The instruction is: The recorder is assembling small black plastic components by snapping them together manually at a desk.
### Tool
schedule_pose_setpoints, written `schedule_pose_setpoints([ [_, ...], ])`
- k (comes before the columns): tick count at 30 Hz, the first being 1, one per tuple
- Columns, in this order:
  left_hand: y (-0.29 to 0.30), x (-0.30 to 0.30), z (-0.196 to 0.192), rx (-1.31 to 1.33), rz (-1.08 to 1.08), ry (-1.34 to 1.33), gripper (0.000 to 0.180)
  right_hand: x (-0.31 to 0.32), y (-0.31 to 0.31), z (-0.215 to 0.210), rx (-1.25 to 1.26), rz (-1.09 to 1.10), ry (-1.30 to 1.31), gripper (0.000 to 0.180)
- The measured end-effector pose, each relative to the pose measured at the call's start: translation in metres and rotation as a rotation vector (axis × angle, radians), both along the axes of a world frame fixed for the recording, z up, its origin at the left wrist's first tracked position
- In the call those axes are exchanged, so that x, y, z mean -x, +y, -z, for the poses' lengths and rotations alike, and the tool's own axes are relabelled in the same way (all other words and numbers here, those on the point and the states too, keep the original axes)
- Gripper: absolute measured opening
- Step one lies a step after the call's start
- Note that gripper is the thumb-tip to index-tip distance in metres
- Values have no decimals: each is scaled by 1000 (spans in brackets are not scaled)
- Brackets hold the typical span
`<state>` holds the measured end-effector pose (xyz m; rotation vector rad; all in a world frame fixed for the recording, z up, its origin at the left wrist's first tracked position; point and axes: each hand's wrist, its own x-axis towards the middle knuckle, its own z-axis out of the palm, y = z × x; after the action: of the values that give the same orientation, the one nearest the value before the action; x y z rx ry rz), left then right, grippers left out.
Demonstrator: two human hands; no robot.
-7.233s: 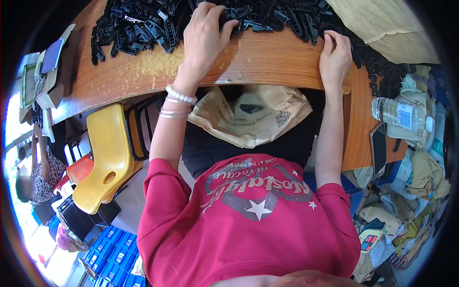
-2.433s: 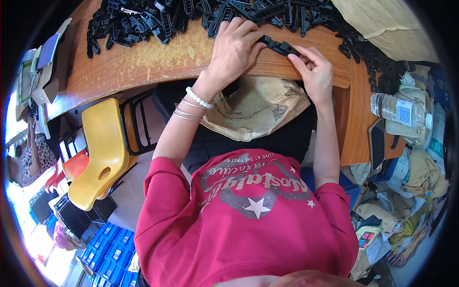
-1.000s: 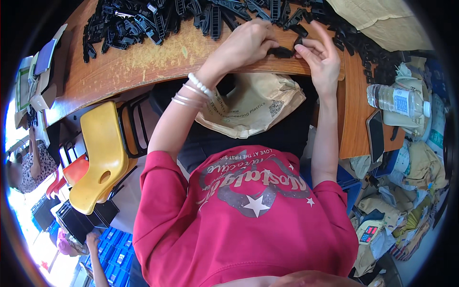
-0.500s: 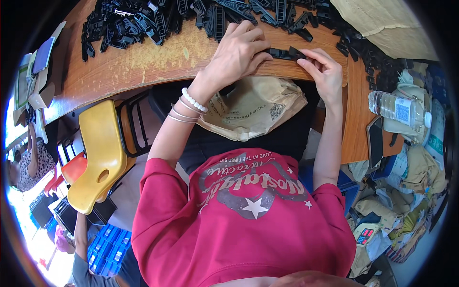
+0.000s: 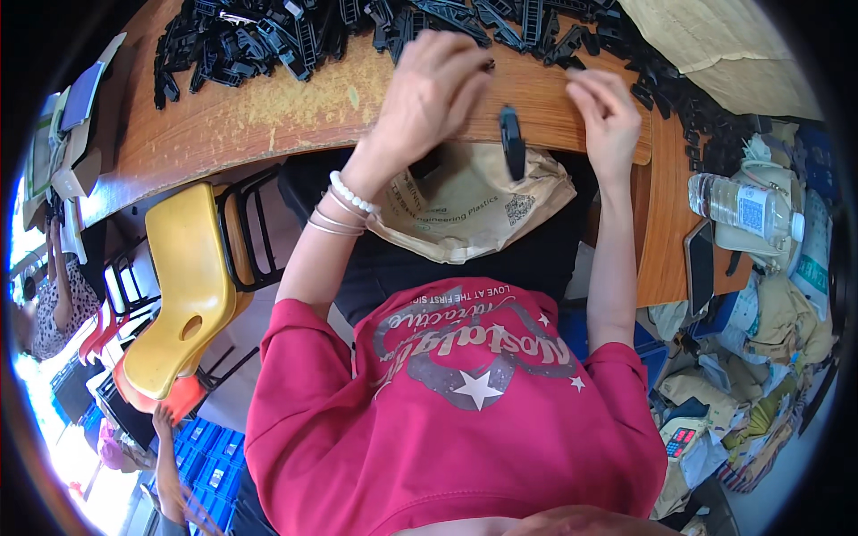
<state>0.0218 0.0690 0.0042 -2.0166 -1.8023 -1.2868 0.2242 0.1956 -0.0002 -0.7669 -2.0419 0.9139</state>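
Observation:
A long black plastic part (image 5: 512,143) hangs in mid-air between my hands, touched by neither. It is over the table's front edge and the mouth of a brown paper bag (image 5: 465,214) at my lap. My left hand (image 5: 438,89) is raised over the table, blurred by motion. A small dark spot shows at its fingertips; whether it holds something I cannot tell. My right hand (image 5: 609,116) is off to the right of the part, its fingers bent and loosely apart. Beyond the hands lies a heap of black plastic parts (image 5: 259,45).
The worn wooden table (image 5: 241,116) curves in front of me. A water bottle (image 5: 746,207) and a phone (image 5: 701,266) lie at the right. Another paper bag (image 5: 724,54) stands far right. To the left are a yellow chair (image 5: 188,268) and another person's arm (image 5: 165,456).
My hands have moved apart, and the black plastic part they held has been let go and is now over the bag. At the left, the other person's arm and the red chair have moved.

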Motion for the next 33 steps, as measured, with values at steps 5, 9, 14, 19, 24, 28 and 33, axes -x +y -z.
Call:
schedule_pose_setpoints([
  [5,2,1,-3,77,15,225,22,16,17,1,-241,186,-308,27],
  [9,-15,-5,1,81,25,289,22,7,5,-6,2,187,-226,23],
  [14,-30,-6,6,34,32,197,21,-1,-9,-12,246,1,-65,23],
  [19,-25,-3,3,115,-111,49,26,9,-23,-25,507,-144,206,25],
  [24,-27,-13,7,112,-62,-76,28,10,-32,-17,606,-177,65,23],
  [28,-31,-8,7,142,-74,-111,26,16,-42,-23,659,-205,-96,30],
  [33,-28,-3,8,150,-32,-84,23,15,-27,-17,329,-204,-189,24],
])
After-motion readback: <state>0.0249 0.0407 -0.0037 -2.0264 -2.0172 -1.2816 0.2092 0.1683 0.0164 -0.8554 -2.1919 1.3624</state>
